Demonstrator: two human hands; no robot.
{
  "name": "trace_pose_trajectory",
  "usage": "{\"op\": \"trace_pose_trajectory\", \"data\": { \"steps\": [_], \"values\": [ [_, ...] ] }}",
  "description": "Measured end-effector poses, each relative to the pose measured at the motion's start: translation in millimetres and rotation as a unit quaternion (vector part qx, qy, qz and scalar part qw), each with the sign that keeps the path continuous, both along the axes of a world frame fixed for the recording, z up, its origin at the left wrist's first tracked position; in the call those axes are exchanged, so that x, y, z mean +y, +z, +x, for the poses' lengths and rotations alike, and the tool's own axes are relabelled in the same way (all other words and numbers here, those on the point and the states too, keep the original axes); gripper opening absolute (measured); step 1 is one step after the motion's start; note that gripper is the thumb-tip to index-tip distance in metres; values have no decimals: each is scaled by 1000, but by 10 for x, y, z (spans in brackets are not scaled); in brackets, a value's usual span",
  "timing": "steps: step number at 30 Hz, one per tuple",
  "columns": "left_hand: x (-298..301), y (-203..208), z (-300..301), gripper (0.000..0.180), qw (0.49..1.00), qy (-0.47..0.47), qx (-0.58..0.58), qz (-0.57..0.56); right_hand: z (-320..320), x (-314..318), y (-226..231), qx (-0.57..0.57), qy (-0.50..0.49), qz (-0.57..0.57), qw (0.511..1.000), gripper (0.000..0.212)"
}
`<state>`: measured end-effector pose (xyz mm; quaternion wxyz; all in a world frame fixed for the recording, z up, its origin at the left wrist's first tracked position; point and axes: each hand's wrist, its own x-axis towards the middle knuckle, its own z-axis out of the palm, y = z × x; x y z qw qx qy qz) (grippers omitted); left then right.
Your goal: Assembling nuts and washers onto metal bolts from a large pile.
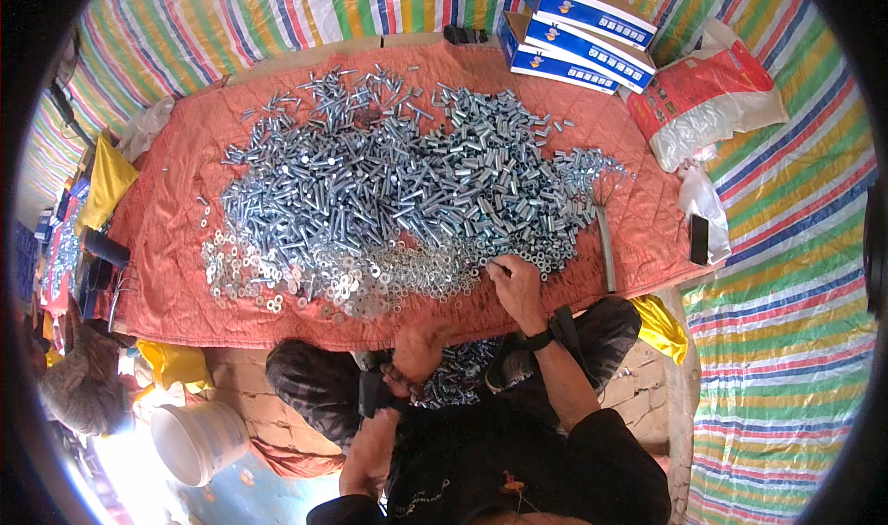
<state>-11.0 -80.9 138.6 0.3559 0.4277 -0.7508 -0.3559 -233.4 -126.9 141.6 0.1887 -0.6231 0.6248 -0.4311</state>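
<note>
A big heap of silver bolts and sleeves (407, 173) covers an orange quilted cloth (176, 173), with a band of flat washers (305, 280) along its near edge. My right hand (516, 284) reaches to the heap's near edge and pinches a small metal part there. My left hand (416, 349) is held close to my lap, fingers curled around small metal pieces; what exactly they are is too small to tell. More bolts (458, 372) lie in my lap between my knees.
Three blue and white cardboard boxes (578, 30) stack at the cloth's far right. A red and white sack (708, 95) and a black phone (699, 240) lie to the right. A white bucket (194, 442) stands lower left. A striped tarp (786, 321) surrounds everything.
</note>
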Motion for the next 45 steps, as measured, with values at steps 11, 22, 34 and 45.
{"op": "trace_pose_trajectory", "data": {
  "steps": [11,22,34,45],
  "values": [
    [-1501,316,-360,38,931,267,-231,94,-135,-314,-44,182,-58,54,980,30],
    [-1541,-10,-343,22,962,264,-56,-37,-247,-268,62,119,-47,112,985,29],
    [-357,273,-414,16,967,135,201,76,-5,168,324,-651,160,165,723,17],
    [71,692,-322,27,982,127,94,-100,261,539,588,-548,163,133,810,22]
  ]
}}
